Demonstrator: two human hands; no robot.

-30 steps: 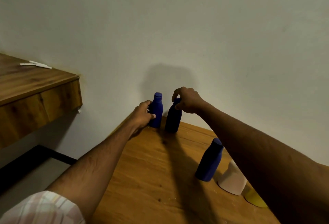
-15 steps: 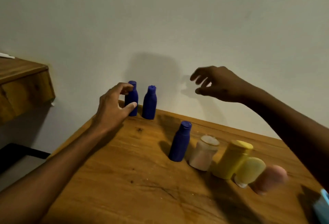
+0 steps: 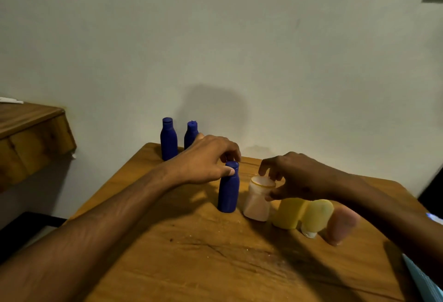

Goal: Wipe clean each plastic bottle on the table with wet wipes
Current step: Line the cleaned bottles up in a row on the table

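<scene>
Wooden table (image 3: 191, 265) carries a row of plastic bottles. Two matte blue bottles (image 3: 168, 139) stand upright at its far corner by the wall. The left hand (image 3: 203, 160) curls thumb and fingers around the cap of a nearer blue bottle (image 3: 228, 191), upright mid-table. The right hand (image 3: 294, 177) hovers over the pale pink jar (image 3: 257, 202), fingers spread apart. Beside it stand a yellow bottle (image 3: 287, 213), a yellow tube (image 3: 316, 215) and a pink tube (image 3: 341, 225).

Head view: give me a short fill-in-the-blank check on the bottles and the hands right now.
1. The left hand pinches the cap of a ____ bottle.
2. The right hand reaches over the pale bottle whose rim is ringed in ____.
3. ____ blue bottles stand at the table's far corner by the wall.

Missing words: blue; yellow; Two
</scene>
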